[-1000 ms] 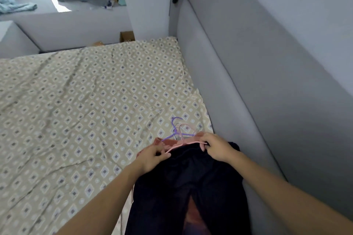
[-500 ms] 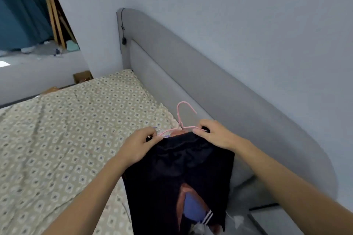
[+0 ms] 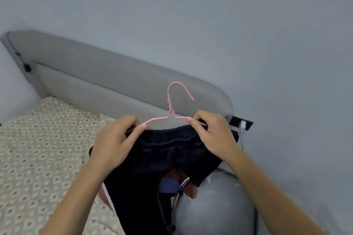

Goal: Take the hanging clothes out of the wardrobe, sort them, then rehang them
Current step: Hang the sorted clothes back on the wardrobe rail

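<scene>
Nearest, below both hands: the dark garment hangs in loose folds, navy or black, looks like shorts or trousers with an elasticated, gathered waistband at the top edge between the hands; a white stripe shows at a lower hem. Behind its lower part, bits of other cloth, reddish and blue, too bunched to identify. Judged soft, limp and light; it will sag and slide wherever it is not pinned, so the waistband is the part to hold. Left hand: fingers curled, thumb and forefinger pinching the left arm of the pink hanger together with the waistband edge. Right hand: likewise curled, pinching the hanger's right arm and the fabric under it. Hanger is thin, wire-like, probably coated; judged stiff enough to carry this weight but smooth, so cloth may slip along the sloped arms. Hook stands upright just beyond the hands, free of anything. Best hold for carrying, in my judgement: hook or neck once the fabric sits evenly. Left of the hands, the bed with patterned sheet. Beyond, the grey padded headboard; past that, the plain wall.
</scene>
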`<move>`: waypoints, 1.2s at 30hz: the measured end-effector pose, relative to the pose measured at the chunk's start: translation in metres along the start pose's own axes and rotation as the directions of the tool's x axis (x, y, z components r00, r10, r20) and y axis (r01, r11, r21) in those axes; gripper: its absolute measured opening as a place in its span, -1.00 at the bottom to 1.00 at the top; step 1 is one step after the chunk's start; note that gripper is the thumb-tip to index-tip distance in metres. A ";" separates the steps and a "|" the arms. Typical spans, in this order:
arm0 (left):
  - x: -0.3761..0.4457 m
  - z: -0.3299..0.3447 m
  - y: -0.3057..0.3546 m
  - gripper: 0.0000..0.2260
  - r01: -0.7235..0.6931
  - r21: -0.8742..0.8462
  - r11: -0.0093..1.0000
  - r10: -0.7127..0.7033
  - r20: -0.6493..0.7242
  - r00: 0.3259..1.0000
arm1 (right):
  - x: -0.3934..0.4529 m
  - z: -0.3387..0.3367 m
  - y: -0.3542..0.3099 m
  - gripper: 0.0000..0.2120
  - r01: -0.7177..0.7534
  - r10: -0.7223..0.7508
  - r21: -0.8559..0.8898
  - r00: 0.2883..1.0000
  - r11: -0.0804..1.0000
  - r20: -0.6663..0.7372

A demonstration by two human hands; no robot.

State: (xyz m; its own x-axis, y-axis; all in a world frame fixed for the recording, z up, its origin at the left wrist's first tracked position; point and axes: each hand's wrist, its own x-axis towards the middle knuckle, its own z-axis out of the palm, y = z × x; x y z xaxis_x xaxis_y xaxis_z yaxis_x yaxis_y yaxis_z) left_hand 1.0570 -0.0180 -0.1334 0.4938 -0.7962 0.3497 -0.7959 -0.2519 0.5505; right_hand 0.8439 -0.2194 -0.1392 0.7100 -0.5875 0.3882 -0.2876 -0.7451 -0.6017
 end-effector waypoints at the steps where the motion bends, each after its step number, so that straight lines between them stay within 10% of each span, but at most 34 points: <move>1: -0.003 0.002 0.012 -0.67 -0.029 0.013 1.000 0.029 0.006 1.000 | -0.016 -0.012 -0.001 -0.68 -0.018 0.018 -0.013 0.999 1.000 -0.041; 20: -0.100 0.045 0.211 -0.66 -0.452 -0.173 0.875 0.476 0.142 0.868 | -0.297 -0.160 -0.053 -0.59 -0.401 0.288 -0.100 0.790 0.911 -0.541; 36: -0.245 0.088 0.355 -0.64 -0.641 -0.613 0.462 0.886 0.294 0.358 | -0.565 -0.167 -0.189 -0.61 -0.788 0.456 0.070 0.278 0.611 -0.846</move>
State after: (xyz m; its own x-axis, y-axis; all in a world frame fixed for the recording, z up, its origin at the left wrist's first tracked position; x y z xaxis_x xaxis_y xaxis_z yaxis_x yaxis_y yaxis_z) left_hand 0.6225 0.0397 -0.0900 -0.6312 -0.6700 0.3907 -0.4698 0.7311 0.4948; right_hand 0.3897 0.2003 -0.1283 -0.4775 -0.7695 0.4241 -0.6902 0.0299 -0.7230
